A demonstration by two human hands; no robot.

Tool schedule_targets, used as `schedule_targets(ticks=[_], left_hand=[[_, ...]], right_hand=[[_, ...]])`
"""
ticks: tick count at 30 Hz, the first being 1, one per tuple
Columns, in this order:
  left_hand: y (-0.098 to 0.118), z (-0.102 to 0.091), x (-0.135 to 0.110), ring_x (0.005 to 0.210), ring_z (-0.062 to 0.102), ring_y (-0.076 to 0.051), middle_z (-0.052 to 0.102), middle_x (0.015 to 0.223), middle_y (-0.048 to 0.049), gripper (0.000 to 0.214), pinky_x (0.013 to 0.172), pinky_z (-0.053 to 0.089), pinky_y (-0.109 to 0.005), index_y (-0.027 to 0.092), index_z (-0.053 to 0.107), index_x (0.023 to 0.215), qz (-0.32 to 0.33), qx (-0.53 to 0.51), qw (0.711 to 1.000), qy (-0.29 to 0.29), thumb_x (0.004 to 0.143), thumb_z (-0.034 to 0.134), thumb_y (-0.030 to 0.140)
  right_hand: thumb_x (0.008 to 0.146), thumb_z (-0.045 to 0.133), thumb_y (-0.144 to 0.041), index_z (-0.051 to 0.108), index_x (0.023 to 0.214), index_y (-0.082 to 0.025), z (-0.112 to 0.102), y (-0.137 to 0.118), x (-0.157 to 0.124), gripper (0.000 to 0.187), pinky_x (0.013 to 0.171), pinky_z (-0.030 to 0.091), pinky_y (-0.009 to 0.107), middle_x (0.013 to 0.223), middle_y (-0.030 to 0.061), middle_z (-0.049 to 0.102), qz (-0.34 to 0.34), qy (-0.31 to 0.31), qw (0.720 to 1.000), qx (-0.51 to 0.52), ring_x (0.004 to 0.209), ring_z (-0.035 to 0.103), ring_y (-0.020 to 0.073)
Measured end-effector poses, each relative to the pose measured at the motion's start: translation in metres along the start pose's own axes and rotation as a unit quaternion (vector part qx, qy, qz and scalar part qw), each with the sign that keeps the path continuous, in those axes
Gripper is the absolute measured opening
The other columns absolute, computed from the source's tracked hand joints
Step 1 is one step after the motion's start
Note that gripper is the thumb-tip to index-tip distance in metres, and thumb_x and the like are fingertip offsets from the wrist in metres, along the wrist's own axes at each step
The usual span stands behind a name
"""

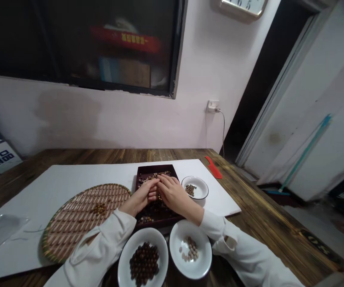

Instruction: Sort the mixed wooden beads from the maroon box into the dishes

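My left hand [144, 196] and my right hand [172, 194] meet at the fingertips over a dark red tray [172, 169] that holds many small round beads [154, 175]. The left fingers are curled in with the thumb against them. My right fingers are bent and pressed together; whatever lies between the fingertips is too small to make out. Close to my right hand stands a white bowl [201, 186] with a dark rim, with brown beads inside. Below my wrists are a bowl [123, 259] of dark brown beads and another bowl [176, 261] with pale beads.
A round woven tray [70, 223] with a few beads lies at the left on a white board [82, 175]. Beside it is a clear plastic container [1, 233]. A red comb-like tool [213, 167] lies near the table's back right. Behind is a wall with a socket [212, 106].
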State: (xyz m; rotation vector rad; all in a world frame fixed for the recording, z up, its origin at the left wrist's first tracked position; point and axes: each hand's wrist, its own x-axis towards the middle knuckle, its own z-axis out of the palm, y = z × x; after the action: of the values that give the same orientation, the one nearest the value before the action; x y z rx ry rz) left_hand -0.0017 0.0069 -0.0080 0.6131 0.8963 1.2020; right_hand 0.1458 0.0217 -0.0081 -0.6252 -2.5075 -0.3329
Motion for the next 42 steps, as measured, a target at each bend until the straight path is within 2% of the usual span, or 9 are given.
schedule_targets(ticks=[11,18,27,31,36,42], left_hand=[[-0.0027,-0.0042,0.002,0.031,0.019,-0.001,0.026,0.039,0.0124,0.034,0.033,0.013,-0.012,0.019,0.035,0.063,-0.029,0.006,1.0,0.001,0.073,0.066,0.03],[0.0001,-0.0028,-0.0001,0.029,0.02,-0.003,0.026,0.037,0.01,0.031,0.032,0.014,-0.013,0.018,0.036,0.06,-0.057,-0.012,0.998,-0.001,0.089,0.044,0.028],[0.0028,0.0016,-0.003,0.028,0.018,-0.002,0.023,0.037,0.01,0.035,0.032,0.014,-0.013,0.018,0.032,0.057,-0.075,-0.026,0.997,0.009,0.09,0.043,0.028],[0.0004,-0.0014,-0.0004,0.031,0.023,-0.002,0.032,0.044,0.0083,0.027,0.031,0.014,-0.012,0.016,0.04,0.063,-0.054,-0.052,0.997,0.016,0.087,0.046,0.023],[-0.001,-0.0038,0.0021,0.038,0.038,-0.003,0.047,0.056,0.0032,0.018,0.032,0.024,-0.012,0.013,0.049,0.073,-0.031,-0.088,0.995,0.025,0.089,0.042,0.016],[-0.0017,-0.0025,0.0027,0.047,0.049,-0.007,0.053,0.059,-0.0002,0.015,0.038,0.035,-0.015,0.012,0.053,0.071,-0.007,-0.112,0.992,0.054,0.084,0.046,0.008]], right_hand=[[0.089,0.043,-0.018,0.052,0.12,-0.009,0.004,0.0009,-0.001,0.034,0.097,0.043,0.04,0.134,0.0134,0.049,-0.002,-0.017,1.0,-0.002,0.126,0.04,0.0259],[0.09,0.043,-0.019,0.05,0.122,-0.009,0.0011,-0.0005,-0.0003,0.034,0.095,0.043,0.04,0.13,0.015,0.052,0.014,-0.018,1.0,0.001,0.125,0.042,0.0255],[0.09,0.042,-0.019,0.049,0.124,-0.01,0.002,-0.0002,-0.0004,0.036,0.095,0.042,0.04,0.129,0.0149,0.052,0.024,-0.017,1.0,0.001,0.126,0.041,0.0251],[0.09,0.041,-0.018,0.047,0.126,-0.01,-0.0001,-0.0009,-0.0003,0.038,0.096,0.041,0.04,0.129,0.014,0.052,0.027,-0.015,1.0,0.002,0.126,0.04,0.0248],[0.089,0.044,-0.019,0.049,0.124,-0.011,0.0029,0.0004,-0.0006,0.037,0.094,0.041,0.04,0.128,0.0139,0.053,0.035,-0.017,0.999,0.003,0.124,0.042,0.0257],[0.084,0.049,-0.016,0.049,0.123,-0.011,0.0057,0.0007,-0.0017,0.04,0.091,0.043,0.04,0.126,0.0149,0.053,0.047,-0.03,0.998,-0.001,0.12,0.044,0.0266]])
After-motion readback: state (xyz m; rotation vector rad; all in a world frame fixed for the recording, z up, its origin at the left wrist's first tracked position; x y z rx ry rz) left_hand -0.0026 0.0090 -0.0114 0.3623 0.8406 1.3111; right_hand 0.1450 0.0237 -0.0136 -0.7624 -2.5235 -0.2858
